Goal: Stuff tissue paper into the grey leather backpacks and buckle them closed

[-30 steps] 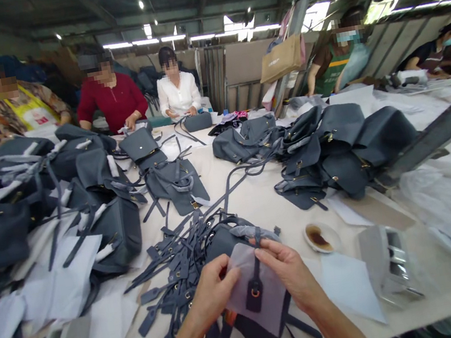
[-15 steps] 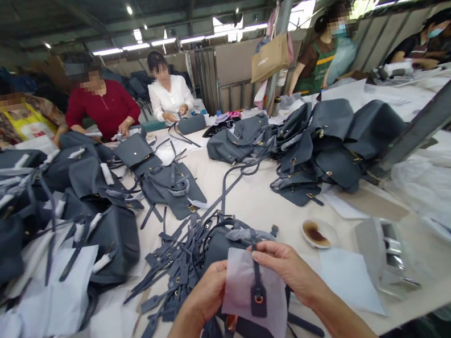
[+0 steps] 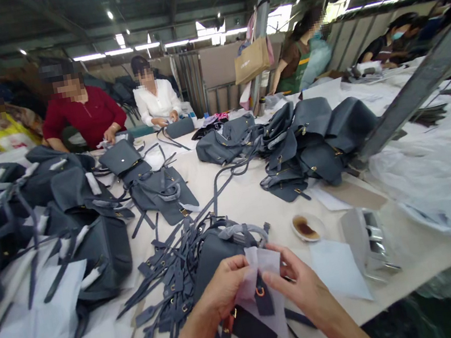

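Observation:
My left hand pinches the left side of a thin white sheet of tissue paper. On the other side, my right hand grips the same paper, its thumb beside a dark strap tab with a gold ring. The paper is folded in around the upper part of the strap, and the tab's end shows below. Underneath lies a dark blue-grey bag, partly hidden by my hands, with its wrapped handle behind them. A heap of dark straps with buckles spreads to the left of my left hand.
Piles of dark bags lie at left and back right. Near my right hand are a dish of brown liquid, a white sheet and a grey tape dispenser. A slanted metal post stands right. Co-workers sit across the table.
The tissue paper lay spread flat behind the strap; now its upper edges are drawn in around it by both hands. The view has turned slightly right.

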`<action>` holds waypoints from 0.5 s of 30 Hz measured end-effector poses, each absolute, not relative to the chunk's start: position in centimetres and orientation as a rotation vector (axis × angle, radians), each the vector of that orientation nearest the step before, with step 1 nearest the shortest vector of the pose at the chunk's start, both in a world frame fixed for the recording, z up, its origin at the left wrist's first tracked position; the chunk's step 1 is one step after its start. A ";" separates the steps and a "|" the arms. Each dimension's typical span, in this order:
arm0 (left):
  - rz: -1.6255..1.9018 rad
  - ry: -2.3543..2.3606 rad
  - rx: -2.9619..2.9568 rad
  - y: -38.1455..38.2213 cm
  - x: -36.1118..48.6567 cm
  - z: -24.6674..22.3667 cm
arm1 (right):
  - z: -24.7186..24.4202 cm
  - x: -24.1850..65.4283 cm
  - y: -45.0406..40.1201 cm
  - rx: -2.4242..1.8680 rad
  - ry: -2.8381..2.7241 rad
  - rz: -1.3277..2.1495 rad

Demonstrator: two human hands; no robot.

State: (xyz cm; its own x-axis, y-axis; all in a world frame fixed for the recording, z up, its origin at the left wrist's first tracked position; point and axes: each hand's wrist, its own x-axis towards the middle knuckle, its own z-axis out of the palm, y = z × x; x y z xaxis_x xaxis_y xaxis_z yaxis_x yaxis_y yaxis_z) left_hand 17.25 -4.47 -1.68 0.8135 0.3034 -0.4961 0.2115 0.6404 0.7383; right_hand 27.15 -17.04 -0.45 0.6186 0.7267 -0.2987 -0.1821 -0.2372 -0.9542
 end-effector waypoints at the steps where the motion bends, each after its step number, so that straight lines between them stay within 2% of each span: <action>1: 0.067 0.641 0.867 -4.6 17.4 -1.6 | -0.8 26.6 -17.7 -1.646 -0.454 0.879; 4: 0.056 0.617 0.801 -5.0 17.7 -1.5 | -1.8 25.2 -19.2 -1.729 -0.449 0.825; 10: -0.011 0.535 0.774 -5.1 17.0 -1.7 | -2.6 25.3 -20.7 -1.450 -0.392 1.016; 15: 0.024 0.472 0.804 -5.5 15.4 -1.6 | -3.1 25.0 -20.7 -1.443 -0.337 1.003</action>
State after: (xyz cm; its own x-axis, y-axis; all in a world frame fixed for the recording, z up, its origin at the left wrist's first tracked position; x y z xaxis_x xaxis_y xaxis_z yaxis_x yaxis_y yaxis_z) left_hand 15.37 -5.52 -1.60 0.8963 0.1969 -0.3974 0.1556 0.6995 0.6975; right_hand 24.99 -20.67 -3.13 0.5745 0.7321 -0.3661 -0.3619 -0.1740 -0.9158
